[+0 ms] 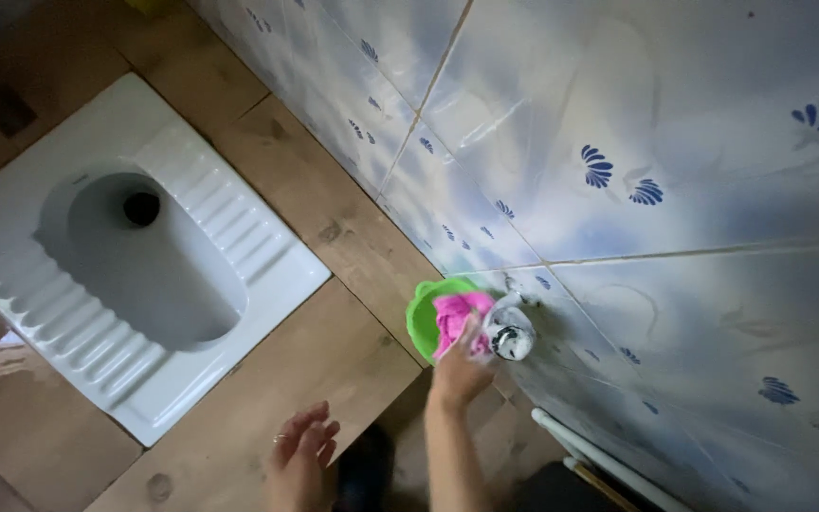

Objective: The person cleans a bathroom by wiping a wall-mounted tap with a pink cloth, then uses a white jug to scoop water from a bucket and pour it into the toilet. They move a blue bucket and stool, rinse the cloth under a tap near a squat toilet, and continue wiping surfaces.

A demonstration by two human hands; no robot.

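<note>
Down low by the wall, the right hand (pixel 460 365) is closed on a pink cloth (pixel 455 318), pinching it between thumb and fingers and pressing it toward a chrome tap (pixel 510 334) that juts from the tiled wall (pixel 694 180) just beyond the knuckles. The cloth is bunched into a wad rather than spread flat, probably so it fills the grip and can be worked against the rounded metal; its longer side seems to run from the fingertips up and away from the wrist, toward the wall. Just behind the cloth, on the far side of the fingers, sits a green plastic bowl (pixel 426 308), its open mouth tipped toward the camera, likely kept close under the tap for water. The left hand (pixel 300 455) hangs well apart, nearer the body, open with fingers loosely spread and holding nothing, a ring on one finger. Farther out past that hand, a white squat toilet pan (pixel 144 275) is set into the wood-patterned floor (pixel 334 237).
</note>
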